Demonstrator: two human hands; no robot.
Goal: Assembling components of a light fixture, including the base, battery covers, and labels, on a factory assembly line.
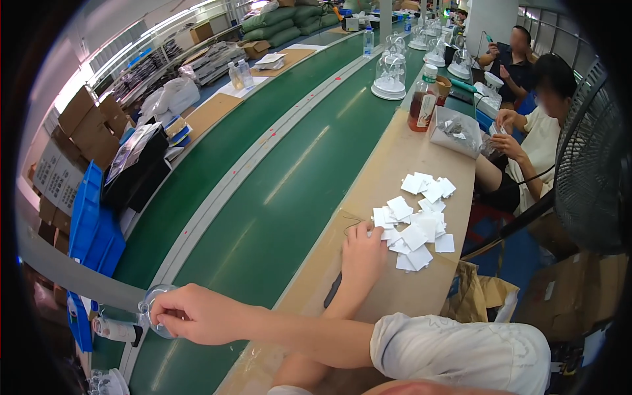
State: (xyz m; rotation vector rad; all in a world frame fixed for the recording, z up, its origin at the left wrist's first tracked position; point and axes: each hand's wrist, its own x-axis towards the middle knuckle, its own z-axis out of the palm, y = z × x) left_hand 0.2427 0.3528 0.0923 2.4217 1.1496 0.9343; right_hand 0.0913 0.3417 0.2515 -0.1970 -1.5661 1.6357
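Partly hidden clear dome, right hand covering its edge

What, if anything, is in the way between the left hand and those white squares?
Nothing visible. The left hand has its fingers right at the near-left edge of the loose white squares. A narrow dark object lies left of the wrist, outside that gap.

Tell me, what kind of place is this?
Probably a factory workshop: a long green belt runs through it, clear domes stand along it, and white square pieces lie heaped on a tan board.
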